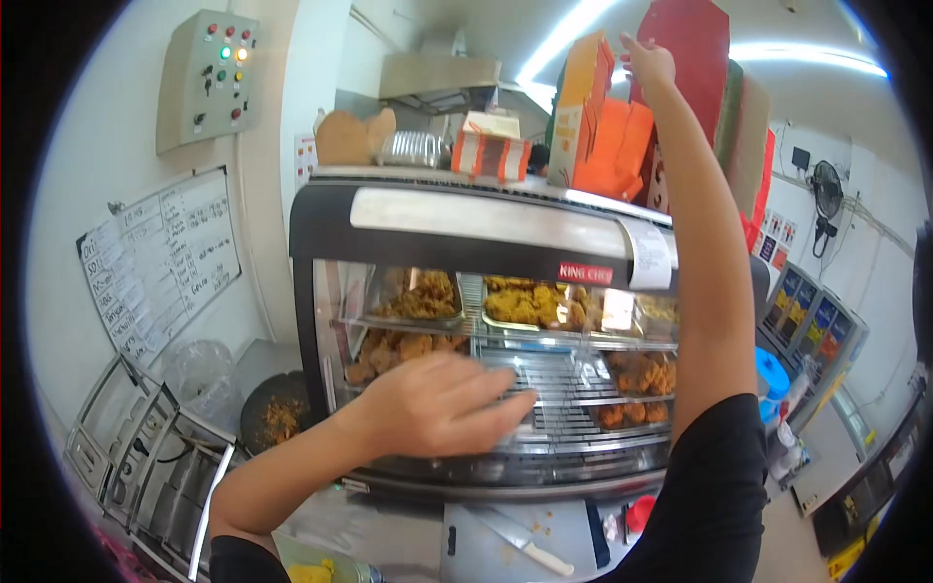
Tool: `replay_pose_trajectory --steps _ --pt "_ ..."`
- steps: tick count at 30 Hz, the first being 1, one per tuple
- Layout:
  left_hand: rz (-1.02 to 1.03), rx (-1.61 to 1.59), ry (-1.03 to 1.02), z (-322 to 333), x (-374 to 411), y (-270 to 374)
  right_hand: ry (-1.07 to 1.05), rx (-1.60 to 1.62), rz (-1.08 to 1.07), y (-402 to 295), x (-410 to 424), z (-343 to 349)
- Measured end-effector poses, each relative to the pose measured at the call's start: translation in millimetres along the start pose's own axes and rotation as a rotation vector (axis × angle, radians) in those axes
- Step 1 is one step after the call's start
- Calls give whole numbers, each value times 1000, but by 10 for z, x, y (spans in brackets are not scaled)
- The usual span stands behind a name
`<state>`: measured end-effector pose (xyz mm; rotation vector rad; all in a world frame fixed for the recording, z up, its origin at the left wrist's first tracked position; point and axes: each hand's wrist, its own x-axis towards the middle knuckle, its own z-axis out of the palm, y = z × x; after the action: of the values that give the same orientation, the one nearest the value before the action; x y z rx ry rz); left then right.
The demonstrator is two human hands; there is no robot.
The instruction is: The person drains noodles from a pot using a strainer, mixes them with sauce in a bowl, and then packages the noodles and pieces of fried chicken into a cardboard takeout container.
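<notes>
A glass-fronted food warmer cabinet (481,240) stands before me, with trays of fried chicken (536,302) on its shelves. My left hand (452,408), slightly blurred, hovers in front of the glass. Its fingers are apart and nothing is in them. Raised high above the cabinet, my right hand (652,62) is beside a large red carton (689,51) and an orange-and-yellow box (579,109). Whether its fingertips touch either one is unclear. Below them sits an open orange paper box (616,149).
A knife (536,550) lies on a cutting board (474,561) below the cabinet. A foil tray (413,149) and a striped carton (490,153) stand on the cabinet top. At left are a dark pan (273,412) and a metal rack (131,444). A paper slip (647,255) hangs in front.
</notes>
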<state>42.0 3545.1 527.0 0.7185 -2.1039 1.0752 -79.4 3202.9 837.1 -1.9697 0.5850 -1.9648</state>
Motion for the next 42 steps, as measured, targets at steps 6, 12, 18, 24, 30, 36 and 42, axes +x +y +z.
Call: replay_pose_trajectory --steps 6,12,18,24,30,36,42 --pt "-269 -42 184 307 947 -960 30 25 22 255 85 139" --pt "-399 81 254 1049 2064 -2102 88 -404 -419 396 161 17" --pt "-628 167 118 1491 2485 -2539 -22 -366 -413 414 120 20" --pt "-589 75 209 1537 2500 -2496 135 -391 -443 96 -59 167" --pt "-594 123 258 1628 2472 -2583 310 -426 -677 81 174 112" --pt "-633 -263 297 1493 2511 -2548 495 -166 -901 -976 -547 94" --pt "-692 -933 876 976 1833 -2008 101 157 -634 -1218 -2074 510"
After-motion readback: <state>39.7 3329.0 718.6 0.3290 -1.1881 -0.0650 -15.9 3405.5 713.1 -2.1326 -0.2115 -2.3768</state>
